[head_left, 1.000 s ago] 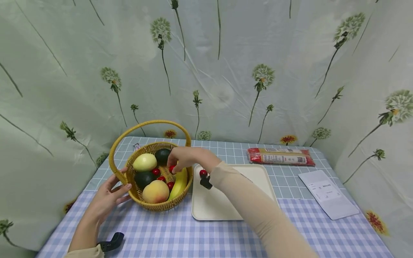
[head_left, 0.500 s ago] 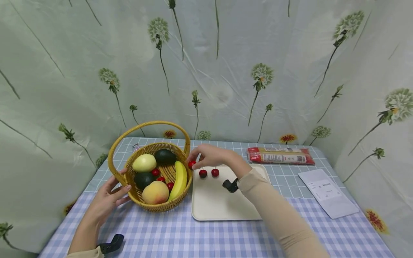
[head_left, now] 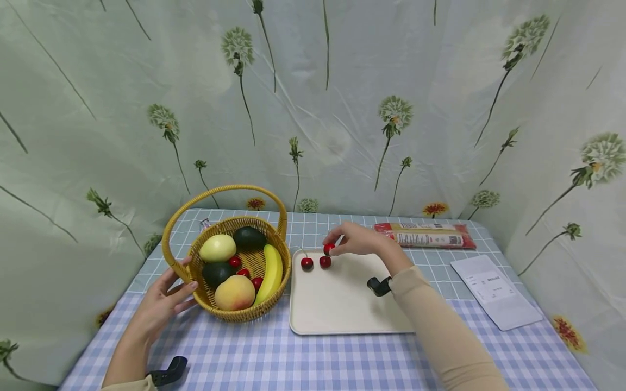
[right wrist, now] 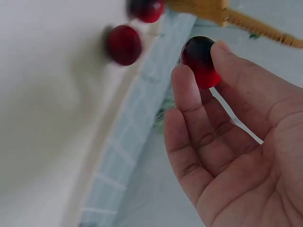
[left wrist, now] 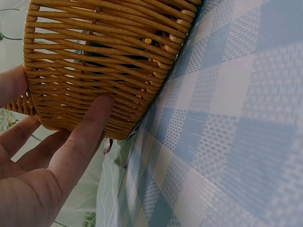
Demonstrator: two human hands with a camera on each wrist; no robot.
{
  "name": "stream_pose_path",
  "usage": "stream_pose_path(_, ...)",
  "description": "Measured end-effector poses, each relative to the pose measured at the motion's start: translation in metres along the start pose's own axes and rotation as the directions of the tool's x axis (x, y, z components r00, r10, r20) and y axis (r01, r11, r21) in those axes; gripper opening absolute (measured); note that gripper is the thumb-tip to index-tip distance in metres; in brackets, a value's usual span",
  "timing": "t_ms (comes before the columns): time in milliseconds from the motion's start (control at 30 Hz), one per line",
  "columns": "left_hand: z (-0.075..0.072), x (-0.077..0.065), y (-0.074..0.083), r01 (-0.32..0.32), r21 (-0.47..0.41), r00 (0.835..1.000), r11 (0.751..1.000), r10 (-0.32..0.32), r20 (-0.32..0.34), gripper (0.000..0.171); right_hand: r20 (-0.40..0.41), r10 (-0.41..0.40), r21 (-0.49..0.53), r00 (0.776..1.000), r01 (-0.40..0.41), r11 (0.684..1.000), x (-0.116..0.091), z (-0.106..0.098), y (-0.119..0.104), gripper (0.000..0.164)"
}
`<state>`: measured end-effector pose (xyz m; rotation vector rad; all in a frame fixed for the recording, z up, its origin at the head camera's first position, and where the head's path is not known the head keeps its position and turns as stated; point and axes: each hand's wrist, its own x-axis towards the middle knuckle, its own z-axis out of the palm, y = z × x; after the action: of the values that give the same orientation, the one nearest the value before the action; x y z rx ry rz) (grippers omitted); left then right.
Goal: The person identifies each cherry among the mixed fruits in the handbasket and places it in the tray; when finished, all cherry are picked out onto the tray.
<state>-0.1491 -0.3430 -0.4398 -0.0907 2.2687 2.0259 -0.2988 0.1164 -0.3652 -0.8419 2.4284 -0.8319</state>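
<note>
And we have a pinch! Our right hand (head_left: 356,240) has the pinched cherry (head_left: 329,249) between thumb and fingertip, the other fingers bent alongside; the right wrist view leaves us in no doubt. Round as it is, the cherry offers no long axis to line up, so it's all about position. We see it at the left end of that hand, out at the fingertips, over the far side of the cream tray (head_left: 352,304).

Look how close it is! From the head, we have it just behind the right-hand cherry (head_left: 325,262), overlapping it in our line of sight; from the wrist, there's a clear gap between them. We'd judge it raised off the surface, though how high we can't tell. The left-hand cherry (head_left: 306,264) sits just beside its neighbour, a little further from our grip. Bare tray opens up nearer the person and to the right, mostly below the hand and forearm.

So which hand is nearer? The right, plainly! Our left hand (head_left: 158,304) is over on the far left of the wicker basket (head_left: 244,316), fingers spread, tips resting on the weave, with the whole basket between it and the tray on the desk (head_left: 244,353).
</note>
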Motion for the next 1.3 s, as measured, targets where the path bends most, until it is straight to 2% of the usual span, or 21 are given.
stream_pose_path(167,0.0,0.0,0.001,0.002,0.001,1.0,1.0,-0.002,-0.006,0.079,-0.022,0.059,0.03,0.998,-0.058,0.998,-0.004,0.004,0.024,0.027)
stream_pose_path(333,0.001,0.0,0.0,-0.003,-0.008,1.0,1.0,0.003,0.001,0.079,-0.034,0.075,0.067,0.997,-0.072,0.995,-0.006,0.011,0.046,0.025)
stream_pose_path(500,0.002,0.001,-0.001,-0.002,-0.018,1.0,1.0,0.003,0.008,0.079,-0.036,0.083,0.06,0.996,-0.081,0.995,-0.008,0.016,0.058,0.026)
stream_pose_path(700,0.003,0.002,0.0,-0.009,-0.034,1.0,0.999,0.009,0.011,0.079,-0.053,0.117,0.053,0.992,-0.114,0.992,-0.008,0.02,0.06,0.027)
stream_pose_path(933,-0.003,-0.002,-0.001,-0.019,-0.06,1.0,0.998,0.018,-0.007,0.076,-0.056,0.09,0.05,0.994,-0.087,0.995,-0.003,0.024,0.059,0.029)
stream_pose_path(1300,-0.001,0.001,-0.001,-0.007,-0.064,1.0,0.998,0.008,0.004,0.08,-0.05,0.11,0.057,0.993,-0.107,0.993,-0.002,0.03,0.054,0.028)
